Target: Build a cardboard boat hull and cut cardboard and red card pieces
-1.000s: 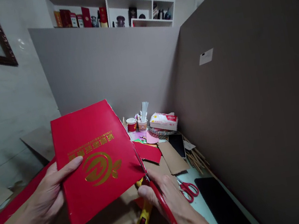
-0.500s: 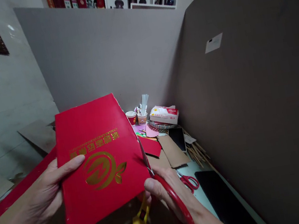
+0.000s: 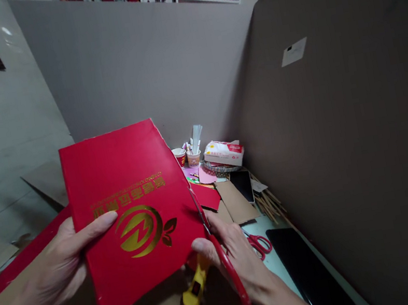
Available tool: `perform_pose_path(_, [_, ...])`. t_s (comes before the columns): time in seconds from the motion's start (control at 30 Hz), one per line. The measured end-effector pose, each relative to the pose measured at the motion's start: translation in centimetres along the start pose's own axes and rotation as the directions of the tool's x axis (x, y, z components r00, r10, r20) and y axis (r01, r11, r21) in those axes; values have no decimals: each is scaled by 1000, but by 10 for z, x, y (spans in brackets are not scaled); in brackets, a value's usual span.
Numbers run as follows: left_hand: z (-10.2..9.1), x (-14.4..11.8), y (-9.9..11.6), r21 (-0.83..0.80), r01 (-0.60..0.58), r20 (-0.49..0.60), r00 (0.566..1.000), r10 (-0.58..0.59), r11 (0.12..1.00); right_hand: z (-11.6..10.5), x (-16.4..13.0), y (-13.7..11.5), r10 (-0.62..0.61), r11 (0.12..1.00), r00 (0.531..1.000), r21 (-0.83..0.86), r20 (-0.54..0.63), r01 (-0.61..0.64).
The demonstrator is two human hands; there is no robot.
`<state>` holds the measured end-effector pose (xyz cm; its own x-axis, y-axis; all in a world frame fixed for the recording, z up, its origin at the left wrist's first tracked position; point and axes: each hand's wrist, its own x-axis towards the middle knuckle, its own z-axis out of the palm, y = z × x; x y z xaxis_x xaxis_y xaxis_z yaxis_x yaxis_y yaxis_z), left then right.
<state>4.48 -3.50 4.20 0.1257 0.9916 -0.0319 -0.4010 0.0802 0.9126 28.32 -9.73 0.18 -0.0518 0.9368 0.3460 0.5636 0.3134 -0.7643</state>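
My left hand (image 3: 67, 250) grips a red cardboard sheet (image 3: 122, 161) by its left edge, thumb on top. Gold characters and a round gold logo with leaves are printed on the sheet, the characters upside down. My right hand (image 3: 233, 252) is closed round the handles of red-handled scissors (image 3: 228, 269). The scissor blades lie along the sheet's right edge, which looks rough above them. Below the sheet, near my right fingers, is a yellow tool (image 3: 194, 291) with a black end; I cannot tell whether it is touched.
At the right lie a second pair of red scissors (image 3: 259, 245), a black flat panel (image 3: 307, 271), cardboard pieces (image 3: 236, 202) and thin sticks (image 3: 271, 206). Farther back stand paper cups (image 3: 194, 158) with pens and a tissue pack (image 3: 223, 153). Grey partitions (image 3: 145, 68) rise behind and at the right.
The scissors' handles have come closer together, and the blades have closed along the sheet's right edge. The sheet has tilted slightly in my left hand.
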Motion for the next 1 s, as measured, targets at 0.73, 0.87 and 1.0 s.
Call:
perform_pose_path(0.73, [6, -9, -2, -8, 12, 8, 1000, -12, 1000, -5, -3, -5, -16, 998, 999, 58, -44, 18])
perform_pose_path(0.87, [7, -8, -3, -9, -2, -8, 1000, 2, 1000, -6, -4, -6, -12, 998, 999, 57, -34, 14])
perform_pose_path(1.0, [6, -9, -3, -19, 5, -16, 1000, -5, 1000, -5, -4, -8, -29, 999, 997, 17, -70, 31])
